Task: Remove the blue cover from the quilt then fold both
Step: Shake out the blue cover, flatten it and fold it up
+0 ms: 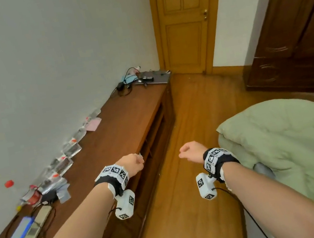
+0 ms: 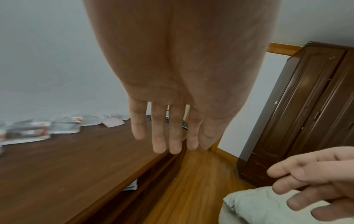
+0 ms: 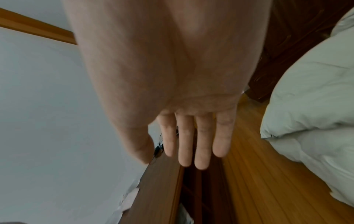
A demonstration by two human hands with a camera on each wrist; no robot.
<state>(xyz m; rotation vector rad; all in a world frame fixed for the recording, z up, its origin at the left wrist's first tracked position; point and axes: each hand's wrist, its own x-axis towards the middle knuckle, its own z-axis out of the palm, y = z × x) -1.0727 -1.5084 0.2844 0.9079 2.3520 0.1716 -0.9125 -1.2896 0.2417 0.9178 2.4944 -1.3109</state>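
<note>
A pale green quilt (image 1: 285,138) lies bunched on the bed at the right, its corner hanging toward the floor; it also shows as the quilt (image 2: 254,209) and the quilt (image 3: 314,106). No blue cover is in view. My left hand (image 1: 135,162) hangs in the air over the cabinet's front edge, fingers (image 2: 166,133) straight and empty. My right hand (image 1: 190,151) hangs over the floor just left of the quilt's corner, fingers (image 3: 193,139) straight, holding nothing and apart from the quilt. The right hand (image 2: 316,178) also shows relaxed in the left wrist view.
A long low wooden cabinet (image 1: 123,120) runs along the left wall with packets, cables, a red-capped bottle (image 1: 9,183) and a laptop (image 1: 153,78) on it. A strip of wood floor (image 1: 188,113) lies between cabinet and bed. A closed door (image 1: 186,19) and a dark wardrobe (image 1: 300,30) stand beyond.
</note>
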